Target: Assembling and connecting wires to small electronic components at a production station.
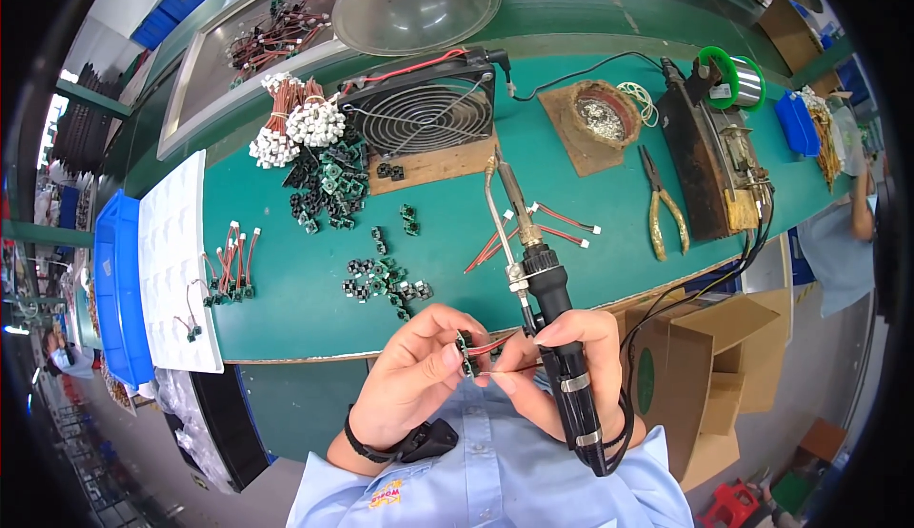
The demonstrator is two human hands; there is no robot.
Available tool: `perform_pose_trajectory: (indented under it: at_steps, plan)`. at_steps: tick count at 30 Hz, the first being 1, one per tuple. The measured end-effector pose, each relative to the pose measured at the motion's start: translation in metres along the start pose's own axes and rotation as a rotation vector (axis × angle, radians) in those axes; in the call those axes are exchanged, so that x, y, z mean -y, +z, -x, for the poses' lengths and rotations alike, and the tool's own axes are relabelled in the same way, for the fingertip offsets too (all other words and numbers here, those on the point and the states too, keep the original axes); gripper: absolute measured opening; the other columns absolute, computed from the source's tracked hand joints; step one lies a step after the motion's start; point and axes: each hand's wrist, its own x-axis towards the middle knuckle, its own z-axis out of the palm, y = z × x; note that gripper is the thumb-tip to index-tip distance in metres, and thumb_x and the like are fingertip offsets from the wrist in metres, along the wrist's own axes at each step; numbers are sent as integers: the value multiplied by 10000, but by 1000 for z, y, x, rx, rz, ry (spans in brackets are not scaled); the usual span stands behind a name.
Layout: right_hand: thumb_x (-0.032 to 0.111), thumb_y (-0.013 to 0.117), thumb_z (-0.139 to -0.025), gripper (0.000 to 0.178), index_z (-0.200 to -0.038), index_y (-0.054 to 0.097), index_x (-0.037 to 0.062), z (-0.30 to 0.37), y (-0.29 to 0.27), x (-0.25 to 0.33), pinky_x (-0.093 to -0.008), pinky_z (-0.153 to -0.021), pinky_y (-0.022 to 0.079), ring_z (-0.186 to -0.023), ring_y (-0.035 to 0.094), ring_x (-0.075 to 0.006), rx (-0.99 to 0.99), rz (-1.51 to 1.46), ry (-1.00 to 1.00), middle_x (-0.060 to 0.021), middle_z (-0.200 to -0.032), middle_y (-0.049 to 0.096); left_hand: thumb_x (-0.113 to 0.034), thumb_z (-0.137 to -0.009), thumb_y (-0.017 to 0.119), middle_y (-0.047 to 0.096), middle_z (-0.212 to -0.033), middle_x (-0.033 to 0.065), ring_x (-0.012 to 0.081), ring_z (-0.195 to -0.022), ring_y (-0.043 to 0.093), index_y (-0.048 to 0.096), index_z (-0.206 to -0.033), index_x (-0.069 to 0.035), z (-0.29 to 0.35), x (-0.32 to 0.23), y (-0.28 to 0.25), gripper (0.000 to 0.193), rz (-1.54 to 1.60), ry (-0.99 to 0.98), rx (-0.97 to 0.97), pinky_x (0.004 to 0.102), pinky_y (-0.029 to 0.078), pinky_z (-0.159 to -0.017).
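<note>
One small green board (466,353), lower centre, is pinched by the left hand (407,383); the right hand (541,404) curls round one black soldering iron (547,285).

Bright, even light falls on the green table (295,323) in front of the left hand (405,390). Beyond it, a big metal bowl (416,4) shines with white spots. The hand looks clear. Far out from it, straight edges bend, little things look fuzzy, and the corners are black.
</note>
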Motion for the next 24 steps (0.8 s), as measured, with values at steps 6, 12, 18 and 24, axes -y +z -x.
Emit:
perform_pose_trajectory:
  at_steps: [6, 12, 18, 24]
  plan:
    - [-107, 635, -754, 478, -1075, 317, 46, -4, 6, 4, -267, -606, 528, -727, 639, -189, 35, 80, -59, -152, -803, 597, -157, -907, 538, 543, -1053, 85, 181, -966, 540, 496, -1075, -6, 2, 1, -3, 230, 134, -56, 20, 350, 442, -841]
    - [-76, 681, -730, 438, -1043, 394, 32, -7, 7, 6, -283, -635, 529, -729, 651, -175, 23, 121, -129, -140, -789, 628, -155, -905, 539, 529, -1072, 82, 185, -982, 539, 496, -1069, 4, 3, 0, -1, 232, 143, -42, 20, 360, 437, -886]
    - [-61, 699, -719, 426, -1025, 418, 31, -7, 7, 5, -286, -648, 529, -725, 660, -175, -2, 127, -139, -130, -782, 641, -136, -904, 536, 511, -1081, 76, 184, -1001, 539, 495, -1070, 6, 3, -1, 2, 222, 133, -30, 9, 343, 438, -886]
    - [-62, 700, -716, 430, -1023, 410, 21, -6, 6, 7, -288, -647, 531, -713, 664, -175, -3, 148, -114, -121, -783, 641, -125, -903, 537, 514, -1071, 75, 173, -1001, 539, 497, -1072, 4, 4, 1, -1, 216, 99, -11, -9, 320, 436, -867]
